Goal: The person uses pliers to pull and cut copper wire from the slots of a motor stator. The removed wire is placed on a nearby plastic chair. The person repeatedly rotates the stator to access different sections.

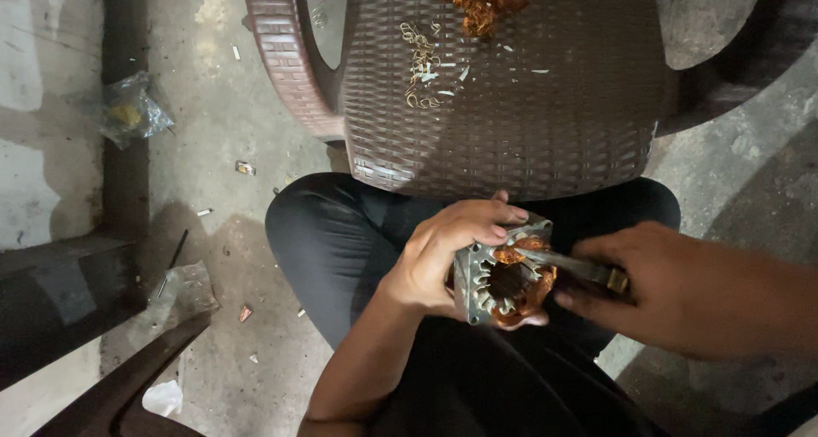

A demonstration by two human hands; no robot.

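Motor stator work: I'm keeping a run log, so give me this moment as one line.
left hand: grips motor stator | right hand: holds tool into copper windings | brown chair: wire scraps

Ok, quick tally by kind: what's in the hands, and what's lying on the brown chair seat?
Square metal motor stator, gripped by left hand: 1
Thin metal tool, gripped by right hand: 1
Clump of copper wire on brown chair: 1
Scatter of pale small bits on the seat: 1, pieces too small to count
Total: 4
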